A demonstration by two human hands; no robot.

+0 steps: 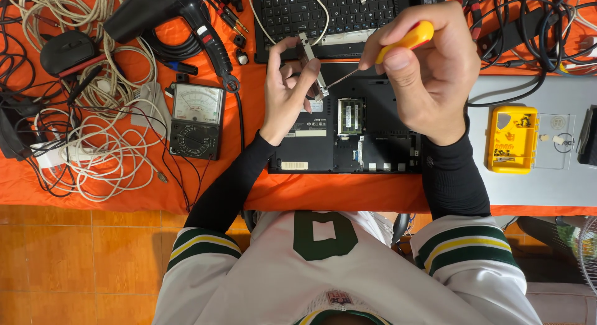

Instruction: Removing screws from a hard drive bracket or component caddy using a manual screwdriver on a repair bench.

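My left hand [287, 92] pinches a slim metal bracket [313, 64] upright above an upturned black laptop [348, 129] with its bottom cover off. My right hand [426, 70] grips a screwdriver with a yellow and red handle [407, 38]; its thin shaft points left and down, and the tip meets the bracket near its lower end. A green memory module [350, 115] shows in the laptop's open bay just below the hands.
A black keyboard [323, 14] lies behind the laptop. To the left are an analog multimeter [196, 121], a black heat gun [165, 14], a mouse [67, 51] and tangled cables [106, 145]. A yellow parts box [512, 139] sits on a grey surface at right.
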